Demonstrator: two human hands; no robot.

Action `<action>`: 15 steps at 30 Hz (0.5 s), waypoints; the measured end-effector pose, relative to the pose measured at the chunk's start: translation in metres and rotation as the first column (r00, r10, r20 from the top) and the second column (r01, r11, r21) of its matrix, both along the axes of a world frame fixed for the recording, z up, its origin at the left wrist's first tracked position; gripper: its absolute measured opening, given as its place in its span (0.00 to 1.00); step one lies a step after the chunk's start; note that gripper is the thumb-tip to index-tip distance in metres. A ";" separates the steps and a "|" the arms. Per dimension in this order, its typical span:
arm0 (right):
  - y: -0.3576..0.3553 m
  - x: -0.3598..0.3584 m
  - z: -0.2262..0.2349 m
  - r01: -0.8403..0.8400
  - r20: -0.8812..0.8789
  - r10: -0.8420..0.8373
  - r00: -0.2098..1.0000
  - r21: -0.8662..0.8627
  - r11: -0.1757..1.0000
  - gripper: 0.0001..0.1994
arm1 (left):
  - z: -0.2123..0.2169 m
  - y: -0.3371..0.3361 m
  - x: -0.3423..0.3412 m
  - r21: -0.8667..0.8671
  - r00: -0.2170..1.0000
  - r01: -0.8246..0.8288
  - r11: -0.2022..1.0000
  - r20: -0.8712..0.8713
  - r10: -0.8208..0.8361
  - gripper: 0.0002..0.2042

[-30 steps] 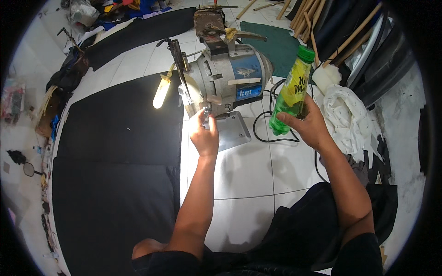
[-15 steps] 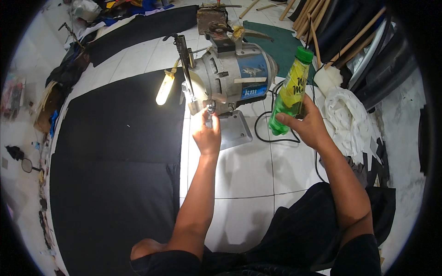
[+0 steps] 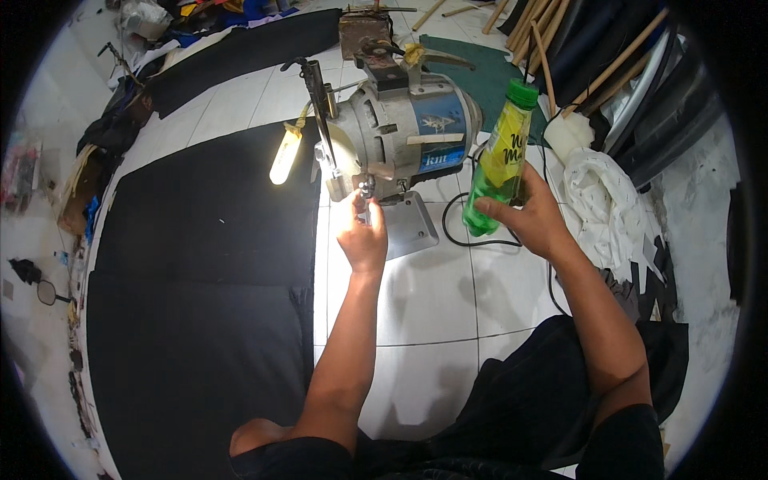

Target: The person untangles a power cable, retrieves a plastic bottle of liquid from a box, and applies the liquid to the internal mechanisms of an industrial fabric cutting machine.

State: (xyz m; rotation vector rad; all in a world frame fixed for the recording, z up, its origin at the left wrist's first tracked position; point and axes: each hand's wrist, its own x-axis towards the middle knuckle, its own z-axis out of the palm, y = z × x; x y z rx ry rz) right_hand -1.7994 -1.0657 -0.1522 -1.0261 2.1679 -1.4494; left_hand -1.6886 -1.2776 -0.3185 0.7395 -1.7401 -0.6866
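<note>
A cloth cutting machine, grey with a blue label around its motor housing, lies on its side on the tiled floor. My left hand pinches a small dark metal knob on the machine's near side; the fingertips partly cover it. In my right hand is a green plastic bottle with a yellow label and a green cap, held around its lower part and leaning right at the top. The bottle is just right of the motor, above the floor. Below the knob sits the machine's metal base plate.
Black fabric covers the floor on the left. A lit lamp hangs beside the machine. A black cable loops under the bottle. At the right lie a white sack and fabric rolls; wooden poles lean behind.
The bottle has shifted very slightly left and its tilt has barely changed. My left hand stays at the knob, with a small shift of the wrist.
</note>
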 end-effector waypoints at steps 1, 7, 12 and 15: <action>0.000 0.000 0.000 0.003 -0.004 -0.003 1.000 -0.005 1.000 0.33 | 0.000 0.001 -0.001 0.019 1.000 0.014 1.000 -0.028 -0.013 0.12; -0.001 0.000 -0.004 -0.028 0.014 0.028 0.999 0.004 1.000 0.33 | 0.017 0.009 -0.006 -0.015 0.996 -0.043 0.999 -0.078 0.042 0.13; 0.001 -0.002 -0.006 -0.010 -0.012 0.010 1.000 0.053 0.999 0.33 | 0.008 0.001 -0.002 -0.028 0.998 -0.059 0.998 0.013 0.059 0.13; -0.002 -0.001 -0.003 -0.022 0.006 0.022 1.000 0.031 0.999 0.33 | -0.001 0.001 0.000 -0.018 1.000 -0.017 1.000 -0.010 0.017 0.13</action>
